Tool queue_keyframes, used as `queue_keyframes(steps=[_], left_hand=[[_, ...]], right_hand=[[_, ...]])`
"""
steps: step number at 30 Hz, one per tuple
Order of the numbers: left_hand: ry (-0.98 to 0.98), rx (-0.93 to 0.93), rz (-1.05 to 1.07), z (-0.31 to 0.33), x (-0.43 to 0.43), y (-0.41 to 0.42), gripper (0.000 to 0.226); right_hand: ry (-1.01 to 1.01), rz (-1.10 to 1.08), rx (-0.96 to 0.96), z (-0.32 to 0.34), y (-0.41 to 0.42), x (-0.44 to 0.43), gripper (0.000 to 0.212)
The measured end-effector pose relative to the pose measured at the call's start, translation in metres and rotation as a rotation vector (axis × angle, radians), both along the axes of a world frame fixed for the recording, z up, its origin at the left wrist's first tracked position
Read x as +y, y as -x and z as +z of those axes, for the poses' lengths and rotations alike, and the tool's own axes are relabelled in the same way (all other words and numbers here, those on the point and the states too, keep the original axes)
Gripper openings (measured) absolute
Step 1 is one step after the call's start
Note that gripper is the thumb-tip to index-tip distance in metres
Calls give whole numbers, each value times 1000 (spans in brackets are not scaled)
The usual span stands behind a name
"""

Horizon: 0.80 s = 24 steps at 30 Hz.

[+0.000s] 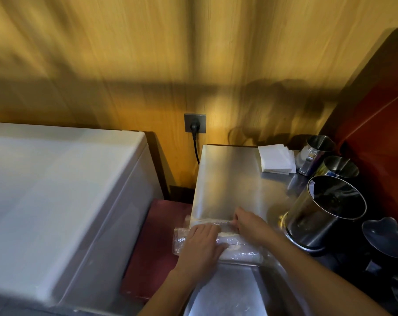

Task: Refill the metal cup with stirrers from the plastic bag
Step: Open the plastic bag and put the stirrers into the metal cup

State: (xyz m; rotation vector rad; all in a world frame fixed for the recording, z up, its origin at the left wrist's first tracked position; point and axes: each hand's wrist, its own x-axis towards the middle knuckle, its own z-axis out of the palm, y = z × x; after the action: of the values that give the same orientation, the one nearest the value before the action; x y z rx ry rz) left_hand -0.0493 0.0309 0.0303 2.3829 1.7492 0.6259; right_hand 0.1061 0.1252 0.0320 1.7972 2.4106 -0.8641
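A clear plastic bag [239, 254] of pale stirrers lies across the near part of the steel counter [227, 179]. My left hand [200, 245] lies on the bag's left part, fingers curled over it. My right hand [248, 224] pinches the bag's upper edge just right of the left hand. A large metal cup [318, 215] stands tilted in view to the right of my hands, its dark inside showing no stirrers that I can make out.
Two smaller metal cups [339, 167] [316, 149] stand behind the large one, beside a stack of white napkins [276, 159]. A dark funnel-like vessel [385, 238] sits at the right. A white chest appliance [56, 201] fills the left. A plugged wall socket [195, 123] is behind.
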Motion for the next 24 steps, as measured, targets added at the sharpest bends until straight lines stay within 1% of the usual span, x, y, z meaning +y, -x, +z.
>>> queue_keyframes(steps=[2,4,6,8,9,10,11,13,14,15,16,17,19,20,21,22,23,24], left_hand=[[-18,51,1,1,1,-3,30],[-43,19,16,2,2,-5,28],[-35,-2,29,3,3,-7,32],[-57,51,16,3,4,-10,35],[-56,26,-7,3,4,-11,36],[-48,-1,-23,3,5,-11,41],[-50,-13,-14,3,5,-10,50],[-42,26,15,3,4,-7,68],[-38,45,26,2,2,-5,67],[-27,38,35,0,-1,-3,59],[-16,30,48,-2,-5,-1,51],[-8,19,55,-7,-9,1,42],[-5,2,57,-14,-16,4,26],[-19,-5,53,-15,-18,4,19],[-25,-21,48,-15,-20,4,15],[-26,-32,43,-15,-20,3,15],[-30,-31,41,-14,-19,1,18],[-36,-20,45,-12,-18,-1,25]], right_hand=[[-25,4,-8,1,-1,-1,21],[-53,-16,-3,4,-2,-2,16],[-78,-45,14,8,-4,-1,14],[-117,-75,70,18,-3,1,10],[-140,-90,109,25,-2,4,6],[-164,-102,146,31,0,7,2],[-184,-110,182,37,2,11,5],[-163,-119,248,48,5,14,15],[-113,-121,255,53,4,13,22],[-59,-97,210,57,2,13,30],[-25,-35,117,60,1,12,36],[-12,30,16,60,-1,12,38],[-62,78,-126,55,-3,15,26],[-91,63,-143,52,-4,16,19],[-101,40,-128,51,-4,17,18],[-87,32,-98,49,-5,18,16],[-60,42,-65,48,-5,18,14],[-33,58,-44,48,-5,18,17]])
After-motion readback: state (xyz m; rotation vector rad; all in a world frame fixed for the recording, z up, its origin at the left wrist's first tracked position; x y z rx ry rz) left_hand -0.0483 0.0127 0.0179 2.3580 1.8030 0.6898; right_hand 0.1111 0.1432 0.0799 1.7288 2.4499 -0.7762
